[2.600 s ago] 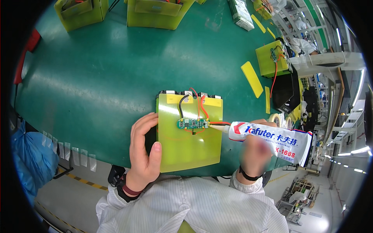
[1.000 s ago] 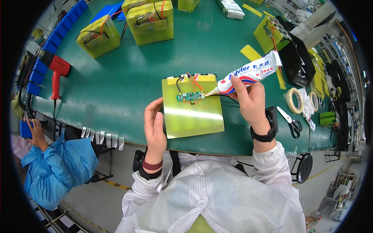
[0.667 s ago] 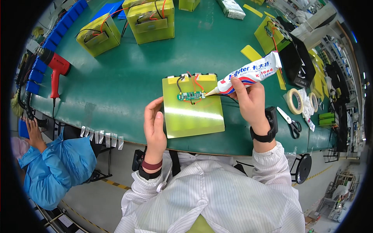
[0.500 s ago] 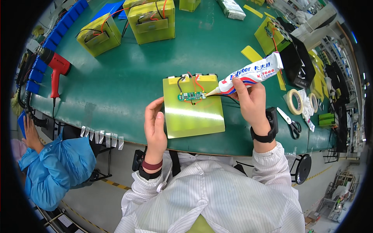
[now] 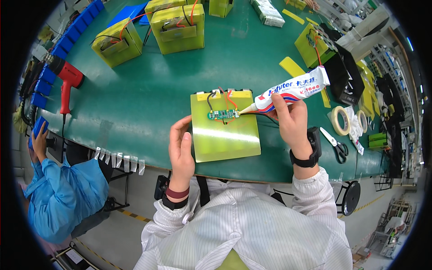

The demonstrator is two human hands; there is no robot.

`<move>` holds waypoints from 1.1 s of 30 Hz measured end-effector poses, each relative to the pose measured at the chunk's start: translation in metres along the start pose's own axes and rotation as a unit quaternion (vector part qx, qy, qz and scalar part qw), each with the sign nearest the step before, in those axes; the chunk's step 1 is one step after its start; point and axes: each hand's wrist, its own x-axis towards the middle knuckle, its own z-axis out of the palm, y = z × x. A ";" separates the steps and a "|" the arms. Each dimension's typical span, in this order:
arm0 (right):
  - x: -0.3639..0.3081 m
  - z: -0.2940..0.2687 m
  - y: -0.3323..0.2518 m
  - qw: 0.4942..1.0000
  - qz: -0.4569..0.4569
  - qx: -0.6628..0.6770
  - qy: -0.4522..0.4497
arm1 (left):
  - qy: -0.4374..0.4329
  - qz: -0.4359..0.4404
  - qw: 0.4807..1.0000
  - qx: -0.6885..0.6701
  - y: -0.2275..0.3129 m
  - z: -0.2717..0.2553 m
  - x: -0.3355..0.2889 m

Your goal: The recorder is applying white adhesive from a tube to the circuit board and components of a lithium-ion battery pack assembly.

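Observation:
A yellow-green battery pack (image 5: 226, 141) lies in front of me near the table edge. On its upper part sits a small green circuit board (image 5: 221, 114), with black, red and orange wires running from it. My right hand (image 5: 291, 119) is closed around a white glue tube (image 5: 299, 88) with red and blue print. The tube's pointed nozzle meets the right end of the board, where the wires join. My left hand (image 5: 181, 146) rests against the pack's left side, fingers extended and thumb raised, gripping nothing.
Finished-looking yellow packs (image 5: 177, 31) stand at the back left. A red heat gun (image 5: 69, 83) lies at left. Scissors (image 5: 336, 146), tape rolls (image 5: 340, 120) and a black bin (image 5: 346, 74) are at right. Tape strips (image 5: 119, 160) hang off the edge. A person in blue (image 5: 67, 189) sits at left.
The tube has tilted slightly, its nozzle still at the board's right end. My left hand stays beside the pack. The person in blue has raised a blue object.

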 end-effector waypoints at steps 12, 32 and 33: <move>-0.010 -0.037 -0.017 0.756 0.162 0.634 -0.001 | -0.002 0.004 1.000 -0.003 -0.005 -0.002 -0.003; -0.135 -0.034 0.039 0.951 0.154 0.186 0.191 | -0.132 0.296 0.746 0.582 0.065 0.040 -0.033; -0.134 -0.033 0.037 0.952 0.165 0.170 0.192 | -0.137 0.294 0.744 0.585 0.063 0.039 -0.033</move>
